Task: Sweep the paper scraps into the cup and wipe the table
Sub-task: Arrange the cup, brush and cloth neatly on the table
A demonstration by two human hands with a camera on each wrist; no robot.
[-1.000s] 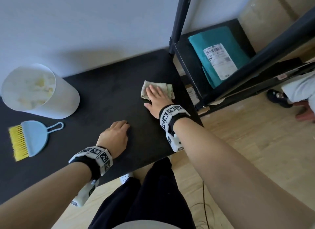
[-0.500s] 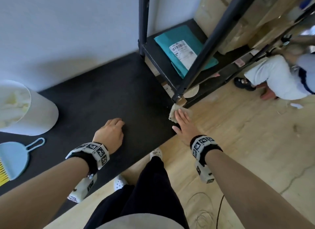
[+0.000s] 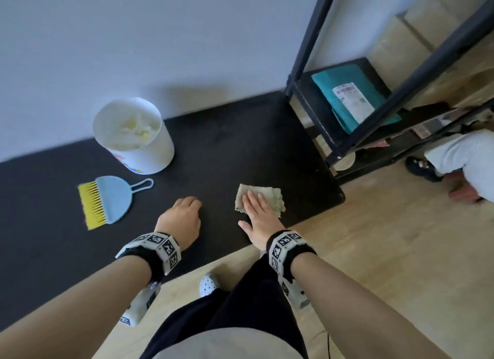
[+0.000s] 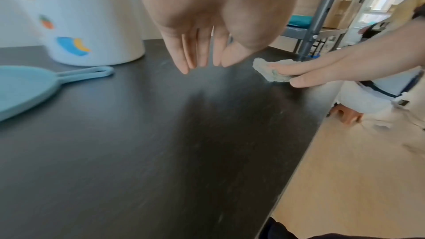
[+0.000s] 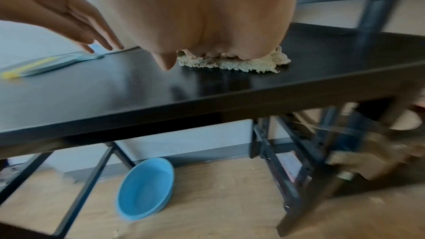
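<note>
The cloth (image 3: 260, 201), a folded beige rag, lies flat on the black table (image 3: 219, 150) near its front right corner. My right hand (image 3: 258, 213) presses on it with straight, spread fingers, palm down; the thumb sticks out to the left, off the cloth and over the bare tabletop. Nothing is pinched or curled round. My left hand (image 3: 181, 218) is just left of the cloth, fingers straight and together, tips angled down toward the table, holding nothing; from the left wrist view I cannot tell whether the tips touch the surface. The cup (image 3: 136, 138), white, stands upright at the far left by the wall, with pale yellow and white paper scraps (image 3: 131, 130) inside it. The small blue brush (image 3: 107, 200) with yellow bristles lies flat in front of the cup, handle loop pointing right. A blue basin (image 5: 145, 187) leans on the floor under the table.
</note>
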